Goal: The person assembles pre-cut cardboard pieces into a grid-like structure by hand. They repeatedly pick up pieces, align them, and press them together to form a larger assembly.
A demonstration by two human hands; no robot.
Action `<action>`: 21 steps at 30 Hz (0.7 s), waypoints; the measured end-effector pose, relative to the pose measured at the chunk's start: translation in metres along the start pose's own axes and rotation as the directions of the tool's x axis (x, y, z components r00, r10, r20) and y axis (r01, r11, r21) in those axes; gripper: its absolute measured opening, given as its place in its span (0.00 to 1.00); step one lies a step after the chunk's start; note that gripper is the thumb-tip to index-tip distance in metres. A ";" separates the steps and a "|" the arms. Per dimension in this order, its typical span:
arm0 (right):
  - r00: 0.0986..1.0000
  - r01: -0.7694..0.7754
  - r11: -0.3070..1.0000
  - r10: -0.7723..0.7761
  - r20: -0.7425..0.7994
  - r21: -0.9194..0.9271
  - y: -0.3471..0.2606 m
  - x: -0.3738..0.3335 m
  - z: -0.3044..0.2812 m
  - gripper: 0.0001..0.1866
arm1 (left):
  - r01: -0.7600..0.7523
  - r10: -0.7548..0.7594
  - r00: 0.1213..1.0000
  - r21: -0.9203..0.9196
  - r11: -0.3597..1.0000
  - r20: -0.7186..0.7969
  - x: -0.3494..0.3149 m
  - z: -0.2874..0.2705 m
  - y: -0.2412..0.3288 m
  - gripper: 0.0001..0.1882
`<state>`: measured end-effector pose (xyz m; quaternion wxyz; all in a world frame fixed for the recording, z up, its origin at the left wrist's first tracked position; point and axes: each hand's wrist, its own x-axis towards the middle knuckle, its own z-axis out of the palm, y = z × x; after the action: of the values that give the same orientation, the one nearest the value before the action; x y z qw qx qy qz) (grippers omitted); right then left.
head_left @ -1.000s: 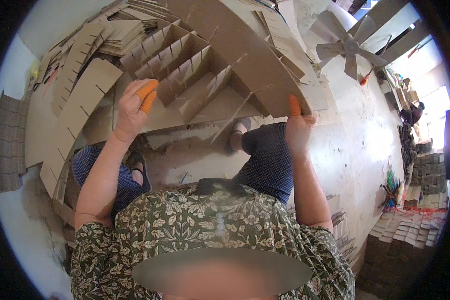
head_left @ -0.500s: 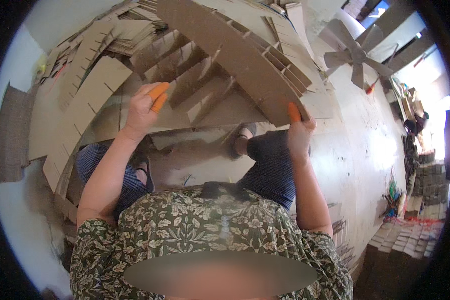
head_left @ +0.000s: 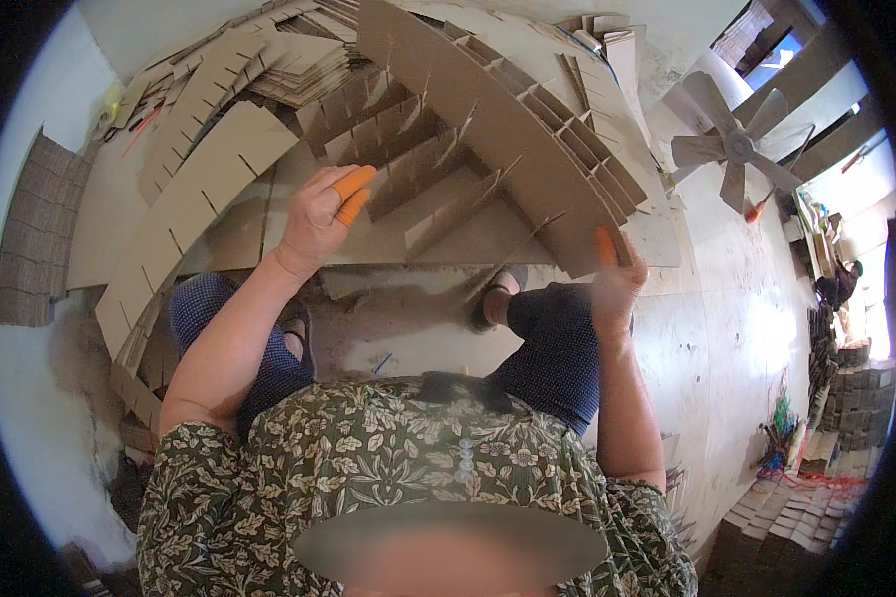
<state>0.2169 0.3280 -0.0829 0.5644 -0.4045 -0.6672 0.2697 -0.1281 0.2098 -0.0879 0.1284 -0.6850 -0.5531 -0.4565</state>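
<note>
My right hand (head_left: 620,284), with an orange finger cot on it, grips the near right end of a long brown cardboard strip (head_left: 468,104). This strip stands on edge and runs away to the far left. Slotted cardboard cross strips (head_left: 443,174) meet it at an angle, forming part of a divider grid. To the left of these cross strips is my left hand (head_left: 321,214), its fingers curled closed, two of them in orange cots. Whatever it may be pinching is hidden.
Flat slotted cardboard strips (head_left: 184,224) fan out at the left, with piled strips (head_left: 299,70) behind. A cardboard stack (head_left: 40,234) stands by the left wall. At the right are a fan (head_left: 737,144), coloured strings (head_left: 782,438) and stacked cardboard (head_left: 851,423).
The whole view has shifted, so the cardboard and both hands appear farther right. My right hand keeps its grip on the long strip, and my left hand stays closed beside the cross strips.
</note>
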 end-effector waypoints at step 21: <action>0.980 0.185 0.951 -0.160 0.119 -0.247 0.007 -0.004 0.009 0.04 | 0.004 -0.004 1.000 -0.016 1.000 -0.018 0.000 0.001 -0.001 0.15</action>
<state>0.2105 0.3297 -0.0927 0.4955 -0.4005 -0.7560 0.1501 -0.1282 0.2108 -0.0889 0.1271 -0.6807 -0.5496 -0.4673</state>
